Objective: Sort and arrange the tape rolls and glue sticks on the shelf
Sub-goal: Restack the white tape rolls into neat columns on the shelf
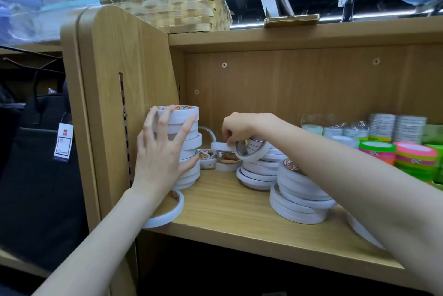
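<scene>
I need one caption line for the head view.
Left hand steadies a tall tape stack while right hand lifts a tape roll.

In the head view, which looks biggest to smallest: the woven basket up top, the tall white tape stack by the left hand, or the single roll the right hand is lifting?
1. Woven basket
2. Tall white tape stack
3. Single roll
The basket sits farther back, so it is likely bigger still.

No wording can be read. The white tape rolls (178, 113) carry orange-and-red printed labels on their cores, too blurred to make out. A hanging price tag (63, 142) at the left has a small red logo and lines of print, illegible. The neon tape rolls (416, 154) bear small dark marks, also unreadable.
</scene>
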